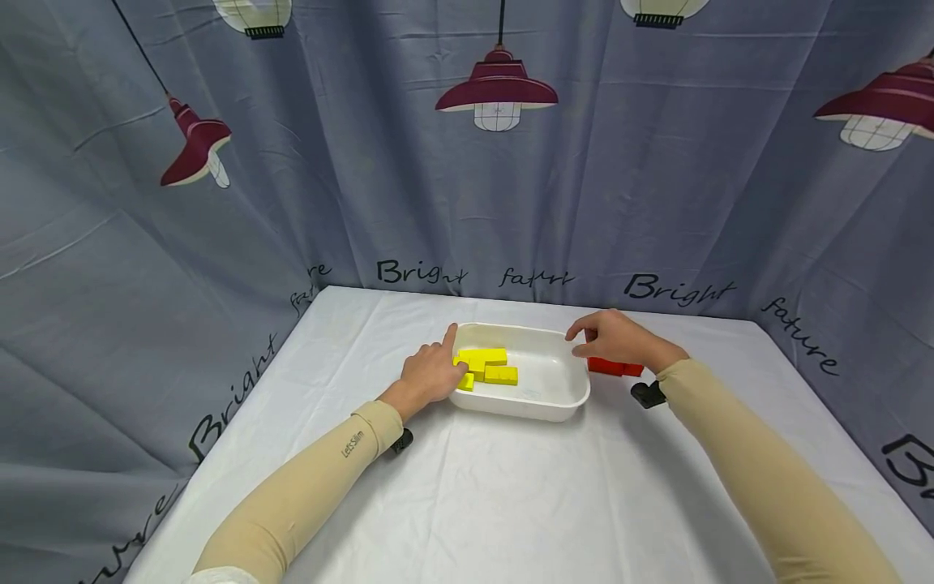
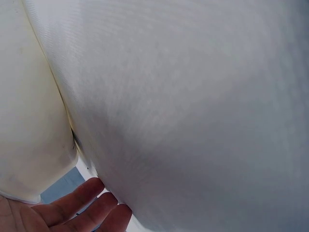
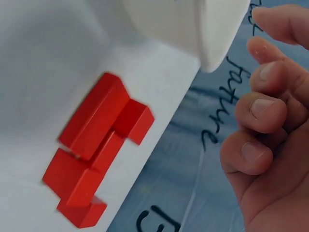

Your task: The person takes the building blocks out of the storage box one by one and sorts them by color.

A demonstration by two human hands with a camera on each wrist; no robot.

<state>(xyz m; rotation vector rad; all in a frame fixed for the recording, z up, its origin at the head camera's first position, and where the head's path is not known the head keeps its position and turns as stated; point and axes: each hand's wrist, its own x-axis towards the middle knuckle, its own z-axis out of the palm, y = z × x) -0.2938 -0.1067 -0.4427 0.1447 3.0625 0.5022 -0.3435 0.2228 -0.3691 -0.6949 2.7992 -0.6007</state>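
Observation:
A white plastic basin [image 1: 525, 410] stands on the table, with several yellow blocks [image 1: 500, 375] at its left end. My left hand [image 1: 429, 371] grips the basin's left rim, its thumb over the inner side and its index finger pointing forward. In the left wrist view, several fingers [image 2: 79, 205] lie beside the basin's pale outer wall [image 2: 36, 106]. Just past the right rim hovers my right hand [image 1: 616, 337], holding nothing, thumb and index finger apart. Its other fingers [image 3: 260, 108] curl loosely in the right wrist view. Several red blocks [image 3: 91, 121] lie close together beneath it.
A white cloth covers the table [image 1: 467, 503]. Behind and on both sides hangs a grey-blue curtain [image 1: 409, 178] printed with lamps and lettering. The red blocks sit right of the basin, partly hidden by the right hand in the head view.

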